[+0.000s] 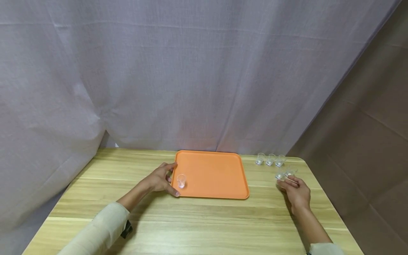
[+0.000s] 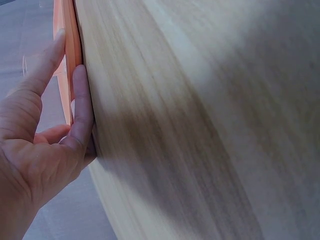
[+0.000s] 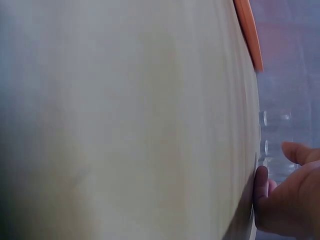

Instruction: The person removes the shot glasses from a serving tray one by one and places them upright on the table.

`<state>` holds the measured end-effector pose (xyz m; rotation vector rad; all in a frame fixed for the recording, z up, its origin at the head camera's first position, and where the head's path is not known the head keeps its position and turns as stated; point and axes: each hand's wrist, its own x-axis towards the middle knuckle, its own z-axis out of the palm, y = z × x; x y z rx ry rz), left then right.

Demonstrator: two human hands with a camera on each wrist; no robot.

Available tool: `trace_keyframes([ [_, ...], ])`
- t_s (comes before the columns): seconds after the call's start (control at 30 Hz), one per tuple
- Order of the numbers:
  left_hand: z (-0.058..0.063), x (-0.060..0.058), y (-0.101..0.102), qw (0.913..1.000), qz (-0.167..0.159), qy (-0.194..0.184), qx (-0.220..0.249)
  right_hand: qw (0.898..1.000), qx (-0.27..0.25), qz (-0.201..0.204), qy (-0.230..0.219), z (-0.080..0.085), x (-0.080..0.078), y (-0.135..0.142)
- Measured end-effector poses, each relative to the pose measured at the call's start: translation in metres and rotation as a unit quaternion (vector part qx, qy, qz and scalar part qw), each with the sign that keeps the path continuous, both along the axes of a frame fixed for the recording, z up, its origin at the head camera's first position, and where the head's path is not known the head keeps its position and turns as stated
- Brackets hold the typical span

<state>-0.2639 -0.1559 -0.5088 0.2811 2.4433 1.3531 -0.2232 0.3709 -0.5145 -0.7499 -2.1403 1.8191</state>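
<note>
My left hand (image 1: 160, 179) holds the left edge of an orange tray (image 1: 211, 175), with the thumb at its near left corner. In the left wrist view, the fingers and thumb lie against the tray's rim (image 2: 73, 37). A small clear shot glass (image 1: 181, 181) stands upright on the tray near that hand. At the right, my right hand (image 1: 298, 194) reaches to two clear glasses, a left one (image 1: 279, 174) and a right one (image 1: 290, 172) partly behind the fingers. In the right wrist view, thumb and fingers are apart, with clear glass showing between them; contact is unclear.
Three more shot glasses (image 1: 270, 160) stand in a row behind, near the far right edge of the wooden table (image 1: 191, 226). A grey curtain (image 1: 191, 71) hangs along the back, and a brown cloth wall (image 1: 363, 152) borders the right side.
</note>
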Motion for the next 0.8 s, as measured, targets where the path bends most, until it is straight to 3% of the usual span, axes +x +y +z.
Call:
trace_keyframes([
  [0.33,-0.001,0.0,0.0,1.0,-0.005,-0.003,0.0,0.997,0.018,0.072,-0.03,0.004,0.02,-0.032],
  [0.53,0.001,0.001,0.001,1.0,-0.005,-0.005,0.002,0.992,0.029,0.121,-0.032,0.01,0.022,-0.06],
  [0.8,0.002,0.001,0.0,0.9999,-0.009,0.003,-0.013,0.986,0.007,0.167,-0.009,0.02,0.018,-0.106],
])
